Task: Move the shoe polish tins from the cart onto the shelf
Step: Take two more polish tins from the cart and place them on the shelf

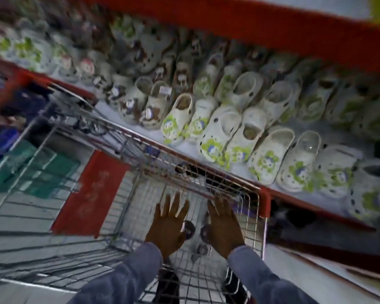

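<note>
Both my hands reach down into a wire shopping cart (127, 150) with a red rim. My left hand (170, 220) has its fingers spread over small round dark shoe polish tins (190, 229) on the cart floor. My right hand (223, 222) hovers flat beside it, fingers toward the cart's far wall, above another dark tin (204, 232). One more tin (201, 249) lies between my wrists. Neither hand grips anything. The frame is blurred. The shelf (184, 148) with a red edge runs along the cart's right side.
Rows of white clogs with green decorations (239, 128) fill the shelf. A higher red shelf edge (272, 25) hangs above. A red sign (90, 194) and green packs (42, 172) show through the cart's left side. Blue goods (0, 145) sit far left.
</note>
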`<action>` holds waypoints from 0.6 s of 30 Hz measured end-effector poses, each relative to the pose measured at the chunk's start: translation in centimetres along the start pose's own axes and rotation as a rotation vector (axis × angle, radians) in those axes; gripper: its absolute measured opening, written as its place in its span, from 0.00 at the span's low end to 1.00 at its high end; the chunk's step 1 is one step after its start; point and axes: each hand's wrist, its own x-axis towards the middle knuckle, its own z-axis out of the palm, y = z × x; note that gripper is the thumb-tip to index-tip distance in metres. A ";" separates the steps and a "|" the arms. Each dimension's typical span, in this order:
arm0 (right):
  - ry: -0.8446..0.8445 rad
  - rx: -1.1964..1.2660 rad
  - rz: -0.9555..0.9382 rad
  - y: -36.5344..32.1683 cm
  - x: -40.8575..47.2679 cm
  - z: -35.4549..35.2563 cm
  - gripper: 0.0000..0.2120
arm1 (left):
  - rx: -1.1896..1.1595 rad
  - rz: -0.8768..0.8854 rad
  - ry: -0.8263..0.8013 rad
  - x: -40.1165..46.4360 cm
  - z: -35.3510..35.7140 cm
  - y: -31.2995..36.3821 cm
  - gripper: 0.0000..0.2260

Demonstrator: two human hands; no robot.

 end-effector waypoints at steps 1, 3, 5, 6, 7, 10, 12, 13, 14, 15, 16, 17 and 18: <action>-0.059 -0.027 0.030 0.2 0.9 1.8 0.29 | 0.016 -0.003 -0.040 0.7 1.6 -0.3 0.38; -0.181 -0.052 0.112 0.6 2.4 5.2 0.30 | 0.026 -0.012 -0.130 2.4 4.9 -1.0 0.39; -0.275 -0.048 0.190 1.1 3.5 7.9 0.37 | 0.022 -0.021 -0.216 4.0 7.8 -1.5 0.39; -0.305 -0.050 0.210 1.3 3.9 8.7 0.40 | 0.019 -0.030 -0.247 4.7 8.8 -1.7 0.40; -0.339 -0.056 0.226 1.5 4.3 9.8 0.40 | 0.006 -0.045 -0.278 5.4 10.2 -2.0 0.39; -0.370 -0.083 0.244 1.6 5.4 12.1 0.38 | -0.089 -0.052 -0.304 6.9 13.3 -1.9 0.36; -0.344 -0.096 0.255 1.6 5.9 13.0 0.36 | -0.054 -0.012 -0.252 7.3 14.5 -1.3 0.33; -0.329 -0.102 0.263 1.5 6.1 13.3 0.33 | -0.028 -0.016 -0.219 7.6 14.8 -1.0 0.31; -0.316 -0.112 0.265 1.6 6.4 13.6 0.30 | -0.030 -0.042 -0.191 7.9 15.1 -0.8 0.30; -0.301 -0.120 0.267 1.6 6.6 13.7 0.27 | -0.045 -0.068 -0.176 8.2 15.0 -0.6 0.28; -0.281 -0.125 0.266 1.7 6.8 13.8 0.25 | -0.043 -0.067 -0.166 8.6 15.1 -0.6 0.26; -0.261 -0.133 0.260 1.7 6.8 13.7 0.25 | -0.014 -0.040 -0.163 8.8 14.9 -0.6 0.24; -0.241 -0.140 0.252 1.8 6.8 13.6 0.26 | 0.019 -0.004 -0.162 9.0 14.7 -0.7 0.22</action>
